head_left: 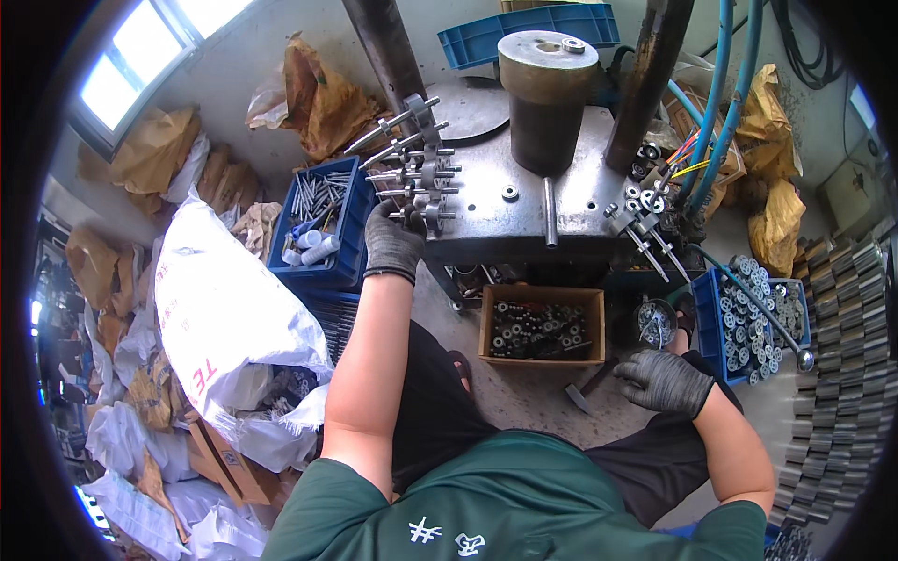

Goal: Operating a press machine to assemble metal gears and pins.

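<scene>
At the worktop's (485, 222) left edge, the left hand (390, 247) curls against the nearest steel shaft assembly (433, 213), pinch unclear; probably heavy, stiff, best held by its shaft. The right hand (666, 381) is loosely half-curled, seemingly empty.

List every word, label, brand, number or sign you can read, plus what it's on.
White sack: large red lettering low on its side, fainter print higher up; I won't copy the wording.
Green shirt: two white characters on the front; likewise not copied.
Cardboard box below the sack: dark printed mark, too small to read.
Metal parts at the left hand: no text discernible.
</scene>
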A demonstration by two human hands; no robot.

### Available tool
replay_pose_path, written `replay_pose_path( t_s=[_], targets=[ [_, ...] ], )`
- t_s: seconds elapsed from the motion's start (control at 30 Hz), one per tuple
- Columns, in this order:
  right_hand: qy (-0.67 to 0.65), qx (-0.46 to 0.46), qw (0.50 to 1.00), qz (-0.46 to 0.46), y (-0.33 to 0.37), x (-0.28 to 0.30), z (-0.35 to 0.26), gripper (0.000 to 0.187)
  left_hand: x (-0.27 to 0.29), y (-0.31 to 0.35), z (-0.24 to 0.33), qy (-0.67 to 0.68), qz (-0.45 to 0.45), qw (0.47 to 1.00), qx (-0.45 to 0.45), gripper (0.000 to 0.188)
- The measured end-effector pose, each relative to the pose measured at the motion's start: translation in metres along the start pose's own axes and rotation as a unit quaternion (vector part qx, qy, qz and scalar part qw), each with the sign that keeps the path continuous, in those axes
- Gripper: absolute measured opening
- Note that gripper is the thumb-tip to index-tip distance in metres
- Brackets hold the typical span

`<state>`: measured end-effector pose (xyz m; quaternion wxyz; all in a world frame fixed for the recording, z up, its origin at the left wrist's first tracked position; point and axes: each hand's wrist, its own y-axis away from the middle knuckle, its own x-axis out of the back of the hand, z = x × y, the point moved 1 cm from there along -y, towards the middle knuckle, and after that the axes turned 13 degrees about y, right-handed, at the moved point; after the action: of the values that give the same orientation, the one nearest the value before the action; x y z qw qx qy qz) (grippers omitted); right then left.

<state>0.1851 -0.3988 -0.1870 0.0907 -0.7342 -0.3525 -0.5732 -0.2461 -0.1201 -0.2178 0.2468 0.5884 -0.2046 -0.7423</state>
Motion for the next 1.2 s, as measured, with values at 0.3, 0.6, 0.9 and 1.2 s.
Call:
replay_pose_path(
  t_s=[0.3, 0.6, 0.9, 1.2],
  targets=[
    [-0.012, -0.009, 1.000, 0.019, -0.016, -0.023, 0.004, 0.036, 0.004, 0.017, -0.033, -0.066, -0.013, 0.997, -0.042, 0.008],
    [0.013, 0.015, 0.996, 0.083, -0.051, -0.011, -0.004, 0.034, -0.006, 0.083, -0.060, -0.113, -0.110, 0.983, -0.099, 0.014],
    [0.137, -0.027, 0.951, 0.275, -0.201, 0.108, -0.043, 0.025, -0.005, 0.116, -0.073, -0.161, -0.223, 0.961, -0.006, 0.035],
    [0.223, -0.206, 0.935, 0.184, -0.314, 0.123, -0.011, 0.028, -0.018, 0.086, -0.093, -0.184, -0.200, 0.961, -0.045, 0.025]
  ],
)
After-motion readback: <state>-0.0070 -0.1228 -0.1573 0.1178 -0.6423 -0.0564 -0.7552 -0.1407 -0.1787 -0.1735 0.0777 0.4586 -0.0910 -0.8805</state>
